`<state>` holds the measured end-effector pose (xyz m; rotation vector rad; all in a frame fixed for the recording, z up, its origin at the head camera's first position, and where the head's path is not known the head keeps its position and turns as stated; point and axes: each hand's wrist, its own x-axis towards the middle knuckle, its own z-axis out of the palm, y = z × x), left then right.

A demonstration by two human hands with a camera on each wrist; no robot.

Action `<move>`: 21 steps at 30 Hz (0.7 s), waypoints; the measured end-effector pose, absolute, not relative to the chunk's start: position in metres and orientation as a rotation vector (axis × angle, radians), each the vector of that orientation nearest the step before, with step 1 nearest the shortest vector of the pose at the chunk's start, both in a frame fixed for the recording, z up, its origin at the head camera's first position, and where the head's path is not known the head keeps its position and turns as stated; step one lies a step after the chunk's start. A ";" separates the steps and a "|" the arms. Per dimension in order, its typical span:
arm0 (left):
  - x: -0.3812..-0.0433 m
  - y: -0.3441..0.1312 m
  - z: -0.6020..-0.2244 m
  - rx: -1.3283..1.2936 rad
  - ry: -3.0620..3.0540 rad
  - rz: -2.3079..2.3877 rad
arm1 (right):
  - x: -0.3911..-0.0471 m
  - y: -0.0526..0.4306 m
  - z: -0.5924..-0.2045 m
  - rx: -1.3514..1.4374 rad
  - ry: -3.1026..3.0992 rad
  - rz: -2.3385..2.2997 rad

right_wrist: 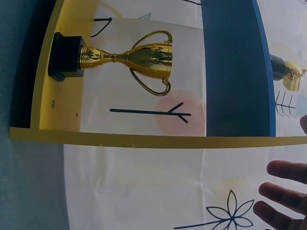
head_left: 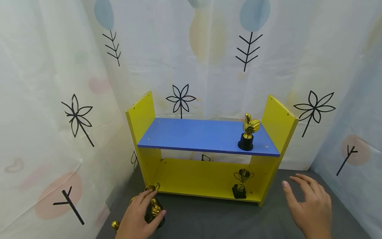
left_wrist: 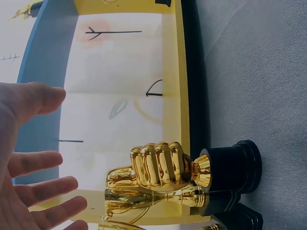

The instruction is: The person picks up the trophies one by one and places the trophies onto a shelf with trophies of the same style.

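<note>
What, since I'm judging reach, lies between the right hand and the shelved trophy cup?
Grey surface, then the yellow side panel, in the head view.

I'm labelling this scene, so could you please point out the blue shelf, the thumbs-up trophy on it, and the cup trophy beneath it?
Blue shelf [head_left: 194,133], head view: its top surface.
Thumbs-up trophy [head_left: 249,127], head view: its gold fist.
Cup trophy [right_wrist: 114,57], right wrist view: its gold stem.

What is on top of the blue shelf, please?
A golden thumbs-up trophy stands upright on the blue shelf, toward the right. The surface beneath its black base is covered, so unseen.
</note>
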<state>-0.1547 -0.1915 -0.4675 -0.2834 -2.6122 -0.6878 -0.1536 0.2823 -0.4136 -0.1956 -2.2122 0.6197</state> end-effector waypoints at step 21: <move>-0.152 -0.192 -0.472 -0.246 -2.616 -0.756 | -0.154 0.282 -0.411 -0.223 -2.226 0.638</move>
